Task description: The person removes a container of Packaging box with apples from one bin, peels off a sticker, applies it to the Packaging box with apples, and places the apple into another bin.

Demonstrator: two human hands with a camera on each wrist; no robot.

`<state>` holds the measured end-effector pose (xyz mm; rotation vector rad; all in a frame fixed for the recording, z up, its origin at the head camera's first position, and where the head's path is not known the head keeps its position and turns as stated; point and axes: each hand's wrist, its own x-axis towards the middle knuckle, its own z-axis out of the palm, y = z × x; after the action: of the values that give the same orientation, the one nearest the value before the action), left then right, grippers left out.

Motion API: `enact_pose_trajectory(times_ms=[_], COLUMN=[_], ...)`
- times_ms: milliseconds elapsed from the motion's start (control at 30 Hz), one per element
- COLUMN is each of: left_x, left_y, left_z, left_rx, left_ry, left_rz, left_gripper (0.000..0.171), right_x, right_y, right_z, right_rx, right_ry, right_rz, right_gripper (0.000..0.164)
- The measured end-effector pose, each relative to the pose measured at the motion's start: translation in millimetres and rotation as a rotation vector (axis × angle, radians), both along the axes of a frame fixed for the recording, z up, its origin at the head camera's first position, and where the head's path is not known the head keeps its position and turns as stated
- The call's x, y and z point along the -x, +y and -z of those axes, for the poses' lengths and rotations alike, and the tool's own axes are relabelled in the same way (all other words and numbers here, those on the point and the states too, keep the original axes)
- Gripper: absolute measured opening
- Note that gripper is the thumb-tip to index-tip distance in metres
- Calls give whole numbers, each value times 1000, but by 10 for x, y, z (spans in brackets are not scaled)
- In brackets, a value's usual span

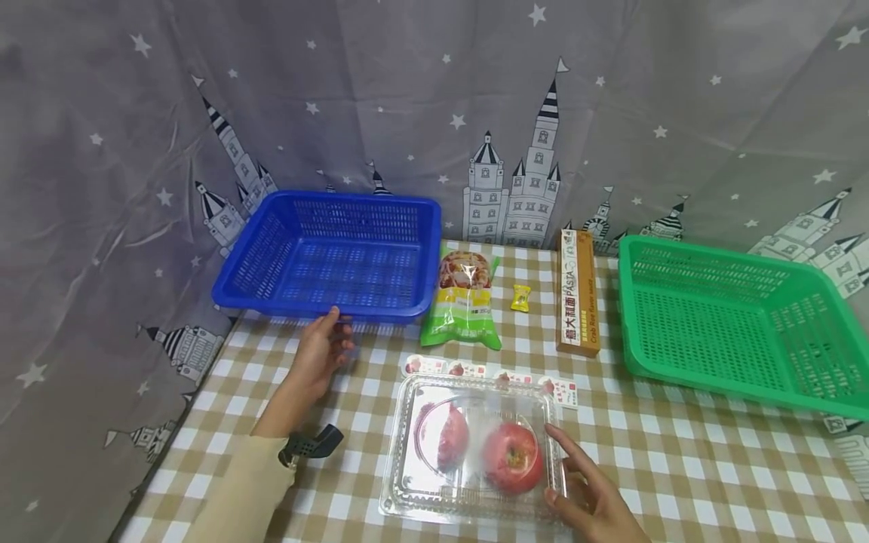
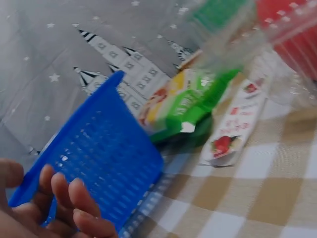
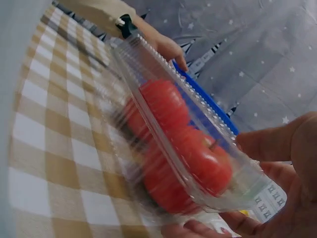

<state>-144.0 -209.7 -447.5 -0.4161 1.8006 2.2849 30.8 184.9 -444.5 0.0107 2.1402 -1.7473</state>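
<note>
The front rim of a blue plastic basket (image 1: 326, 308) is in my left hand (image 1: 319, 351). In the left wrist view, the thumb lies on one side of that rim and curled fingers (image 2: 62, 196) on the other. My right hand (image 1: 587, 490) holds the right edge of a clear plastic clamshell box (image 1: 475, 501), thumb and fingers spread along it. Red apples (image 1: 514, 458) show through its lid; the right wrist view shows them (image 3: 203, 158) from the side, with fingers around the box's near end.
Behind the box lie strawberry-printed labels (image 1: 465, 369) and a green-and-yellow food packet (image 1: 464, 298). Farther right are a small yellow wrapped candy (image 1: 520, 297), an upright-lying pasta box (image 1: 578, 294) and a green plastic basket (image 1: 706, 332). A grey castle-print curtain (image 1: 380, 98) hangs behind the checked tablecloth (image 1: 679, 467).
</note>
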Motion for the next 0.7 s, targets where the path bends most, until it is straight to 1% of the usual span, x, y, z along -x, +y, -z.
enact_pose_trajectory(times_ms=[67,100,133,200,267,300,333,433,467,533,600,700], left_x=[-3,-3,-1,9,20,28,35,55,62,68,78,95], left_y=[42,64,87,132,167,184,198,243,262,304,351,415], left_z=[31,52,74,122,159,177,193,235,248,269,285,307], left_rx=[-6,2,20,100,222,303,398,699,790,948,1040,1126], left_ry=[10,21,33,62,119,157,202,372,426,503,543,576], left_rz=[21,49,83,163,256,302,350,485,518,577,620,648], left_gripper=[36,35,33,30,26,25,24,24,26,32,38,42], right_x=[-2,1,7,30,59,76,93,150,169,206,246,303], right_y=[9,15,21,33,37,36,39,52,61,74,85,95], right_z=[-15,-27,-37,-59,-92,-109,-121,-163,-175,-202,-237,-292], right_rx=[-3,-5,-11,-19,-53,-69,-83,-123,-131,-139,-137,-136], right_ry=[19,30,50,80,90,91,100,118,134,159,176,183], right_rz=[-9,-9,-4,14,53,75,85,105,102,101,104,108], right_gripper=[75,73,71,67,64,62,61,61,61,60,59,56])
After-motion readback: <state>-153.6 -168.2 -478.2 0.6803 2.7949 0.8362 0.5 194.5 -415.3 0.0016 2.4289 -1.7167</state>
